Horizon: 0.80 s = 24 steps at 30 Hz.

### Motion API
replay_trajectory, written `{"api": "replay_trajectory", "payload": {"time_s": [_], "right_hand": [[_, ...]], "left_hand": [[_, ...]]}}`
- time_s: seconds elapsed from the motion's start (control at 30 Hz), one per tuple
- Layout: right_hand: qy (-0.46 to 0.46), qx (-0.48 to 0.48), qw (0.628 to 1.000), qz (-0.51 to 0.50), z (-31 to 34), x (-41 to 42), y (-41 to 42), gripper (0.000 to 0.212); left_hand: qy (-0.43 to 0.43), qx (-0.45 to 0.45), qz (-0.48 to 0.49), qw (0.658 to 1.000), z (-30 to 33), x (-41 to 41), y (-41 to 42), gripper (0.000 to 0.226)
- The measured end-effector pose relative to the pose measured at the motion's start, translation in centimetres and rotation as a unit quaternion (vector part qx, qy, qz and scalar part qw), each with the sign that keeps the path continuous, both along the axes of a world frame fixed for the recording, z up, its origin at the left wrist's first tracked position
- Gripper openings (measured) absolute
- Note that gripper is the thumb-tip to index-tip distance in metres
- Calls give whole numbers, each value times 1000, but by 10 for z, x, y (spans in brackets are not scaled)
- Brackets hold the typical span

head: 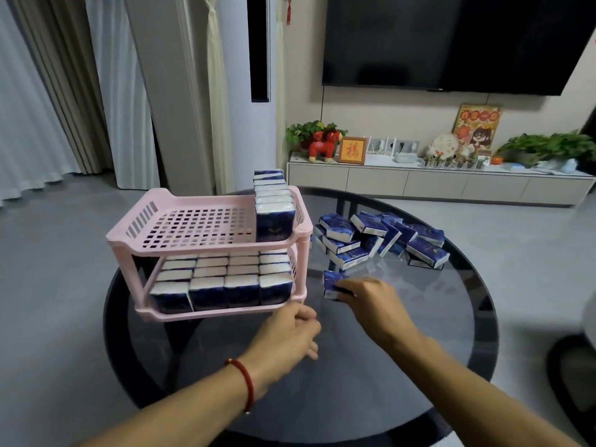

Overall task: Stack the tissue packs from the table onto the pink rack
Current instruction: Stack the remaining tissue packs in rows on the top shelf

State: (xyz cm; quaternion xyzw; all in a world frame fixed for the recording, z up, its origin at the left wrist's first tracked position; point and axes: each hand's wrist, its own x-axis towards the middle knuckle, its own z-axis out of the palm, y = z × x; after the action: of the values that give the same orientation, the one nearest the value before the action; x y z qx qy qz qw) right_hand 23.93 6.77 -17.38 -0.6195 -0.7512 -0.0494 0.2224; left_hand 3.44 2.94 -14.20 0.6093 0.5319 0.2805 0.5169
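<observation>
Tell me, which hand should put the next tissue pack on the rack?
Probably the right hand: it already grips a tissue pack beside the pink rack. The left hand holds nothing, at the rack's bottom corner.

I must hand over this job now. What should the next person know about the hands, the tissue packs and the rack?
Right hand: grips one tissue pack low over the table.
Left hand: holds nothing, fingers at the front rim of the pink rack.
Done: lower shelf full; one row of packs stands at the right side of the upper shelf.
Left: the loose pile on the table, to fill the remaining upper shelf.
</observation>
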Motion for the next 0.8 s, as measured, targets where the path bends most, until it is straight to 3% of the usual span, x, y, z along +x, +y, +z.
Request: {"api": "replay_trajectory", "payload": {"time_s": [0.1, 0.2, 0.3, 0.4, 0.67, 0.73, 0.8], "right_hand": [[91, 31, 995, 35, 18, 5, -46, 23], [105, -21, 989, 98, 33, -3, -85, 38], [144, -48, 985, 81, 36, -5, -84, 25], [155, -21, 988, -11, 34, 2, -45, 24], [105, -10, 958, -265, 24, 24, 94, 71], [74, -12, 956, -285, 23, 28, 114, 68], [58, 22, 953, -297, 23, 34, 128, 50]], "left_hand": [[-167, -152, 27, 974, 10, 5, -4, 20], [-265, -207, 29, 941, 9, 13, -2, 29], [-242, -191, 63, 949, 2, 20, -2, 27], [-202, -165, 62, 964, 0, 20, -2, 19], [-159, -109, 60, 980, -4, 6, 4, 21], [-158, -110, 59, 980, -6, 5, 6, 21], [-153, -110, 60, 980, -7, 4, 7, 21]]}}
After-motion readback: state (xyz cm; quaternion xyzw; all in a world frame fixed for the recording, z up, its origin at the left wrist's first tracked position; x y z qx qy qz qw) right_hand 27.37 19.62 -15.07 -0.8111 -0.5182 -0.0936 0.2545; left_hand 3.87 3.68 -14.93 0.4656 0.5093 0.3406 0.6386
